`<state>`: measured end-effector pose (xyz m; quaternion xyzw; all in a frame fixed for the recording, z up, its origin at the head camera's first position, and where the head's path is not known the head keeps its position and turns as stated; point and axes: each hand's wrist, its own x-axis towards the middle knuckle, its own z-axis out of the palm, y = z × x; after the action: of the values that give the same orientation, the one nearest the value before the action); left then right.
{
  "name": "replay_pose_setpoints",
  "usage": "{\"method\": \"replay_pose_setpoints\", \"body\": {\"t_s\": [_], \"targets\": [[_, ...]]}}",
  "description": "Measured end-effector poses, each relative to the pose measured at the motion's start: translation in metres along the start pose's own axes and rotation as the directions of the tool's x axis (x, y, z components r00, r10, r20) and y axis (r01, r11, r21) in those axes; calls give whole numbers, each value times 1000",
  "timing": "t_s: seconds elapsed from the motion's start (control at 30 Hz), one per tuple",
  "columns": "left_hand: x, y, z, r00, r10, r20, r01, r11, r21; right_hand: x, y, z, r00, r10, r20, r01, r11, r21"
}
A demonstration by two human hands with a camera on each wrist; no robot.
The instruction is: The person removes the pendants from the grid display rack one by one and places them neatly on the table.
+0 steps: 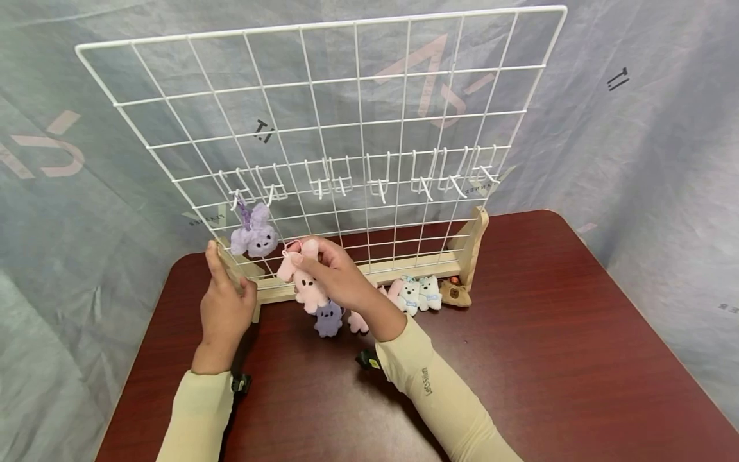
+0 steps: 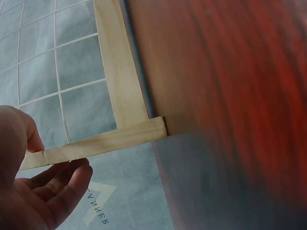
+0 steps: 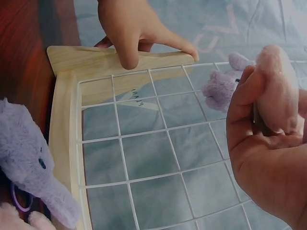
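Note:
My right hand (image 1: pixel 345 280) pinches a pink plush keychain (image 1: pixel 310 292) by its upper part, thumb across the front, before the lower left of the white wire grid rack (image 1: pixel 359 131). A thin pink loop shows at its top. The right wrist view has the pink plush from behind, curled fingers around it. My left hand (image 1: pixel 225 316) holds the rack's left wooden upright (image 2: pixel 96 146), thumb on one side and fingers on the other. Above, a purple plush rabbit keychain (image 1: pixel 261 240) hangs from the leftmost hook (image 1: pixel 234 200).
Several white hooks (image 1: pixel 378 188) line the grid in a row. Along its wooden base lie a purple plush (image 1: pixel 328 320), a pink plush (image 1: pixel 358 323), white plush bears (image 1: pixel 429 293) and a brown plush (image 1: pixel 455 294). The dark red table (image 1: pixel 537 333) extends right; grey cloth (image 1: pixel 652 160) hangs behind.

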<state>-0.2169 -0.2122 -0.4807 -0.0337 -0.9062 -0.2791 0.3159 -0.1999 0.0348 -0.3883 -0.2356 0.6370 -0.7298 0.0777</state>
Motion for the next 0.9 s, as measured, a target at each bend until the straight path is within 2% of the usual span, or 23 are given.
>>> {"method": "replay_pose_setpoints", "body": {"t_s": [0.13,0.4,0.57,0.73,0.9], "targets": [[0,0,0,1000,-4,2,4,1000,3,0,2,-1,1000,-3,-20,3,1000,-25],[0,-1,1,1000,4,-5,-4,1000,2,2,7,-1,999,26,-17,-26,1000,12],[0,-1,2,1000,0,-6,0,1000,-2,3,9,-2,999,-12,-35,9,997,-83],[0,-1,2,1000,-1,-6,1,1000,-4,3,11,-1,999,-12,-49,5,989,-145],[0,0,1,1000,2,-6,-2,1000,-2,4,11,-1,996,33,-83,-42,994,-103]]}}
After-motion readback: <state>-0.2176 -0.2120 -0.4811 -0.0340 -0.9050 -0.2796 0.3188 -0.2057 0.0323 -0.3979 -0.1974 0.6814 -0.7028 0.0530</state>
